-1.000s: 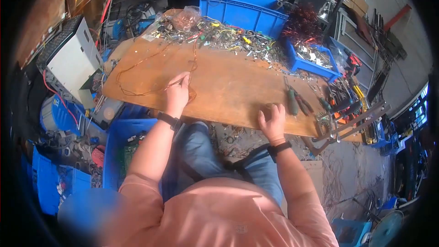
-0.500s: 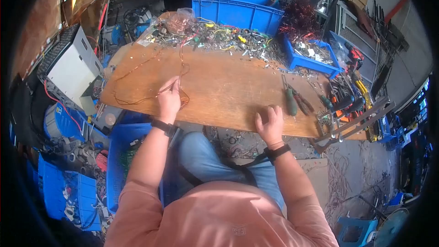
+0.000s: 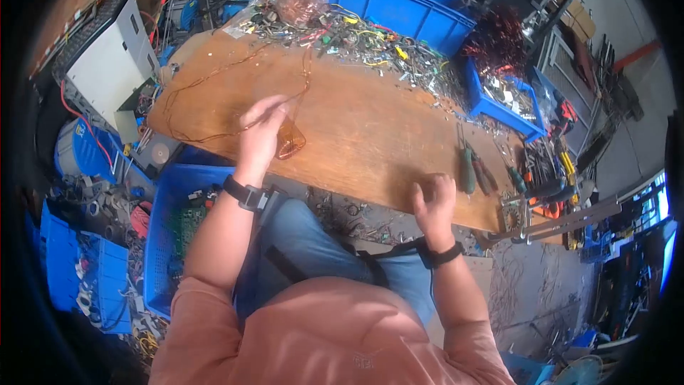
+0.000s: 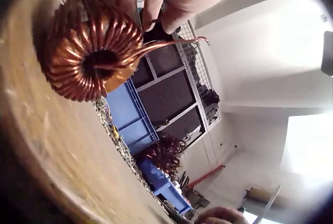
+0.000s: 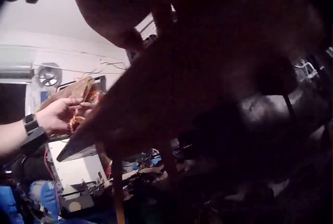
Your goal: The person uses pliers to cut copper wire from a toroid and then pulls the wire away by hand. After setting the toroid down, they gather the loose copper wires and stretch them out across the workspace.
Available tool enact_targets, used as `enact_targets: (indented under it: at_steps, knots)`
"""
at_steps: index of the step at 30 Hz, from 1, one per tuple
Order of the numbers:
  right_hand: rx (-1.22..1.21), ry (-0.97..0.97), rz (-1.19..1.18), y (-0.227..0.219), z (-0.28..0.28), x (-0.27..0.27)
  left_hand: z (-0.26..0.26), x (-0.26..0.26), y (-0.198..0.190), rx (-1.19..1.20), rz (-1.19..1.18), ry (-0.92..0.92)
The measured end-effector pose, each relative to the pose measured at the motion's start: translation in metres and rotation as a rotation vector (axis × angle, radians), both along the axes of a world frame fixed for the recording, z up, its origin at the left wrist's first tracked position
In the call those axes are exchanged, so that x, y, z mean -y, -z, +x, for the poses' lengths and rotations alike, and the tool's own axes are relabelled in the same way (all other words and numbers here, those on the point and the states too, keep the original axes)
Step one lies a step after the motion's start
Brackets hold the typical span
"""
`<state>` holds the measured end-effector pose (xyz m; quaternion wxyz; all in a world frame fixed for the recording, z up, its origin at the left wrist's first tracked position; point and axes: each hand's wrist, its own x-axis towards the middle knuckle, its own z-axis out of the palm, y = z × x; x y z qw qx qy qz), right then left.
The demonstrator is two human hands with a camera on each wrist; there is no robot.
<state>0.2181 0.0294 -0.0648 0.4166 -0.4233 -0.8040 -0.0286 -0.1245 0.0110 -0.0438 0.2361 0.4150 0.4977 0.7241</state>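
Observation:
My left hand point(image 3: 262, 132) is over the left part of the wooden table point(image 3: 356, 125), fingers bent and pinching thin copper wire point(image 3: 306, 80). Below its fingers, a ring-shaped coil point(image 4: 67, 75) wound with thick copper wire shows in the left wrist view, with twisted wire ends point(image 4: 179, 42) sticking out. From the head the same coil point(image 3: 291, 147) appears just right of the hand. Long loops of wire trail left across the tabletop. My right hand point(image 3: 436, 203) rests at the table's front edge, thumb apart from loosely bent fingers, holding nothing.
Green-handled screwdriver point(image 3: 467, 171) and pliers point(image 3: 484, 175) lie right of the right hand. Scrap wires and parts point(image 3: 370, 50) heap along the back, before a large blue crate point(image 3: 399, 3). A small blue bin point(image 3: 502, 114) holds metal bits. Blue basket point(image 3: 160, 242) stands below left.
My left hand has lifted slightly and turned, and the coil shows more clearly beside it. The right hand stays at the table edge. The head view has shifted and tilted.

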Motion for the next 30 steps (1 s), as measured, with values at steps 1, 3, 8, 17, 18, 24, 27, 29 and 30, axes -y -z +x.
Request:
enact_targets:
  at_steps: [1, 3, 8, 17, 18, 24, 27, 29, 30]
  knots:
    - [0.059, -0.049, -0.017, -0.016, -0.011, 0.007, 0.002, 0.004, 0.000, -0.001, -0.013, -0.027]
    - [0.120, -0.214, -0.112, -0.047, -0.039, 0.026, 0.009, 0.011, 0.000, 0.054, -0.021, -0.023]
    - [0.186, -0.328, -0.402, -0.077, -0.135, 0.036, 0.010, 0.023, 0.000, 0.218, -0.014, -0.035]
    - [0.366, -0.206, -0.562, -0.066, -0.217, 0.012, -0.002, 0.039, -0.003, 0.317, -0.132, 0.028]
    - [0.341, -0.194, -0.543, -0.065, -0.220, 0.011, -0.001, 0.037, 0.000, 0.276, -0.143, 0.032]
    - [0.216, -0.137, -0.675, -0.059, -0.224, 0.001, -0.021, 0.021, -0.002, 0.400, -0.261, 0.057]
    - [0.212, -0.172, -0.828, -0.075, -0.210, -0.005, -0.033, 0.017, -0.010, 0.688, -0.345, 0.111]
    - [0.196, -0.186, -0.891, -0.077, -0.197, -0.008, -0.040, 0.015, -0.002, 0.714, -0.358, 0.131]
    - [0.160, -0.199, -0.915, -0.073, -0.191, -0.013, -0.043, 0.013, 0.000, 0.728, -0.361, 0.141]
